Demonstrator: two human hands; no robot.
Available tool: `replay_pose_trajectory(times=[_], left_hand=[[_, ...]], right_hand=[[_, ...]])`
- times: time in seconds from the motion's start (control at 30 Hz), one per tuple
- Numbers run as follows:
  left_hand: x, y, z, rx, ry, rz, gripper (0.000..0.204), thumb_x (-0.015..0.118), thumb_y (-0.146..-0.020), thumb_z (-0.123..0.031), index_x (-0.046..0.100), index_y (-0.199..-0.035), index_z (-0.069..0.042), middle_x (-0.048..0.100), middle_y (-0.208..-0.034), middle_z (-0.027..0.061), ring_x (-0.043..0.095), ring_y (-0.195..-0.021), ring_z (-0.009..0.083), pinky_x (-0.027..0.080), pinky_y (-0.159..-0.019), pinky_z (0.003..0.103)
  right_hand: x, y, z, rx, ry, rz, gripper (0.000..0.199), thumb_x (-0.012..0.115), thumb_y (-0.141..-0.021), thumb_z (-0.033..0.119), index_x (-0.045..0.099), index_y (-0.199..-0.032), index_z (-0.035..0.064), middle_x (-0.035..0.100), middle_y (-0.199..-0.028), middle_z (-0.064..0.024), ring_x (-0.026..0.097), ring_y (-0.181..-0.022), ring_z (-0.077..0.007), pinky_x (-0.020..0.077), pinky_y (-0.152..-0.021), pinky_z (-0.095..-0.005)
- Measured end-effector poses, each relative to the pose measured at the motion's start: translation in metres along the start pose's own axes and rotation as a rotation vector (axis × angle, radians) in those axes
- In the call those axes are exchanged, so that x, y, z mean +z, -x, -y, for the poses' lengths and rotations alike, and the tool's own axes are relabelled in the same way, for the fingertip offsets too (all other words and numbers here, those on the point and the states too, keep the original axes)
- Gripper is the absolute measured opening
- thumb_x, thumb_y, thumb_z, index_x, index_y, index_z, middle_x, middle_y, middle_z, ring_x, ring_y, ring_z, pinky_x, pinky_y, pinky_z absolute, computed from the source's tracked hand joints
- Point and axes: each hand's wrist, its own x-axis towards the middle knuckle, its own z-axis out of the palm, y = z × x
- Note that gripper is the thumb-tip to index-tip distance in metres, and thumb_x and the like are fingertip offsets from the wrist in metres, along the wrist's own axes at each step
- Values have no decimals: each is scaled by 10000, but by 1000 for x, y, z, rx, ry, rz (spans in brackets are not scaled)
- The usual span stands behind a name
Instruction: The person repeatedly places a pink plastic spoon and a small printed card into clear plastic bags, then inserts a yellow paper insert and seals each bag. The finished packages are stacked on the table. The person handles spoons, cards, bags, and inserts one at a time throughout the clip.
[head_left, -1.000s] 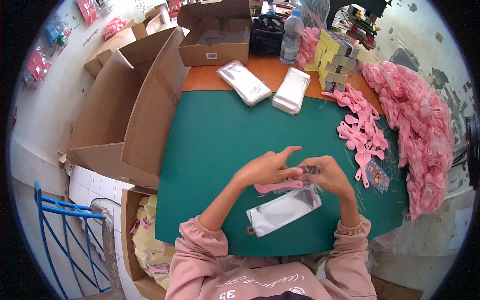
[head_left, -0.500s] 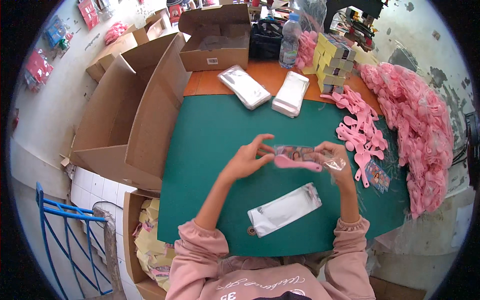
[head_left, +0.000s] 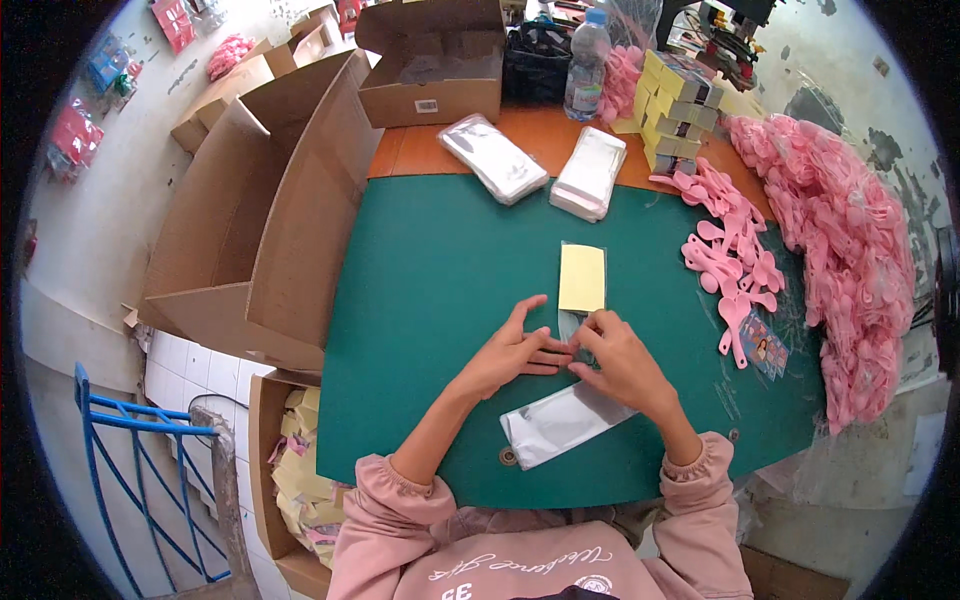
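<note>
Clear pouch with yellow card (head_left: pixel 582 282): flat on green tabletop (head_left: pixel 430 265), lower end at left hand (head_left: pixel 518 354), fingers spread, and right hand (head_left: pixel 618 358), fingers bent, grip indeterminable; bare room leftward to carton (head_left: pixel 305 225) along left edge; pink spoons (head_left: pixel 733 305) bounding right; bag stacks (head_left: pixel 588 170) across far edge; silvery bags (head_left: pixel 560 425) nearer front edge

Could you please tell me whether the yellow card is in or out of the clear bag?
In: the yellow card lies within the clear bag, whose film shows above and below it, near the right hand.
</note>
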Motion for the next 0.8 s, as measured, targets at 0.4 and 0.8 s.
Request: replay_pose_trajectory(times=[0.4, 0.8], left_hand=[[4, -4, 3, 34, -96, -130, 515, 537, -845, -72, 265, -1283, -65, 576, -889, 128, 610, -842, 198, 527, -728, 302], [-2, -8, 11, 126, -148, -225, 407, 550, -818, -26, 395, -1194, -43, 593, -818, 80, 593, -747, 123, 513, -687, 253]], right_hand=[[20, 1, 2, -144, 134, -56, 132, 604, -693, 93, 515, -778, 47, 474, -808, -104, 488, -812, -276, 382, -725, -387], [-103, 49, -85, 135, -861, 84, 165, 642, -771, 137, 510, -810, 46, 516, -740, -15, 510, -667, -110, 426, -613, -233]])
